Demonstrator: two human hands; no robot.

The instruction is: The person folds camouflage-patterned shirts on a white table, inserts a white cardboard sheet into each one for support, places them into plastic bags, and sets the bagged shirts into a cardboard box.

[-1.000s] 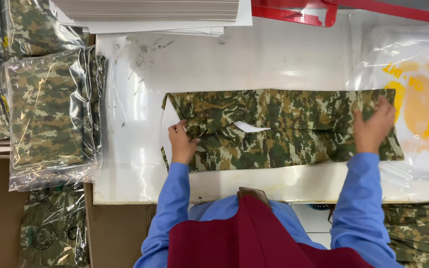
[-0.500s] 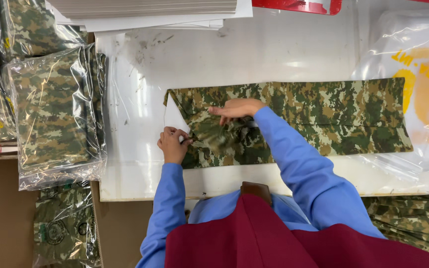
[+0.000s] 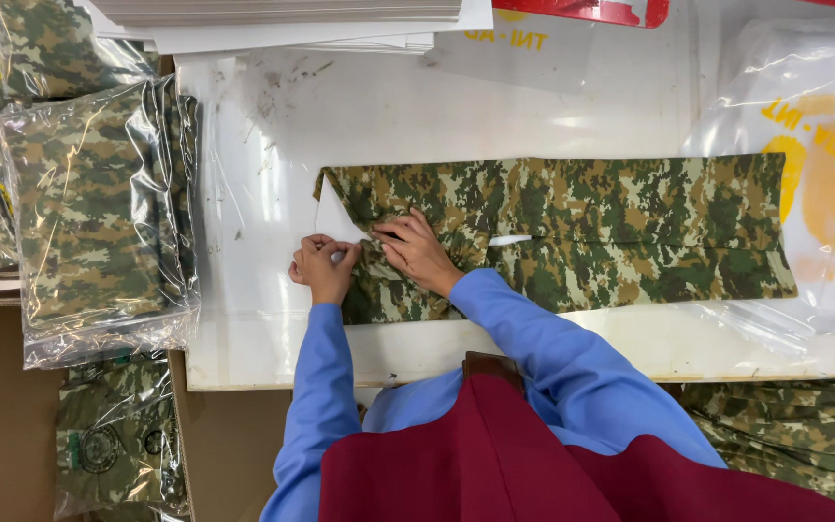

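Note:
A folded camouflage garment (image 3: pixel 620 227) lies lengthwise on the white table (image 3: pixel 398 116). My left hand (image 3: pixel 323 267) pinches a small white tag (image 3: pixel 338 224) at the garment's left end. My right hand (image 3: pixel 416 249) rests flat on the cloth right beside it, fingers pressing the fabric near the tag. A second small white label (image 3: pixel 511 240) shows on the garment's middle. My blue sleeves and a dark red apron fill the lower frame.
Bagged camouflage garments (image 3: pixel 89 213) are stacked at the left, with more lower left (image 3: pixel 118 435) and lower right (image 3: pixel 794 425). A pile of white sheets (image 3: pixel 292 19) lies at the table's far edge. Clear plastic bags with yellow print (image 3: pixel 814 164) sit at the right.
My right hand has left the garment's right end and crossed to the left end, settling beside my left hand. My left hand now pinches the white tag.

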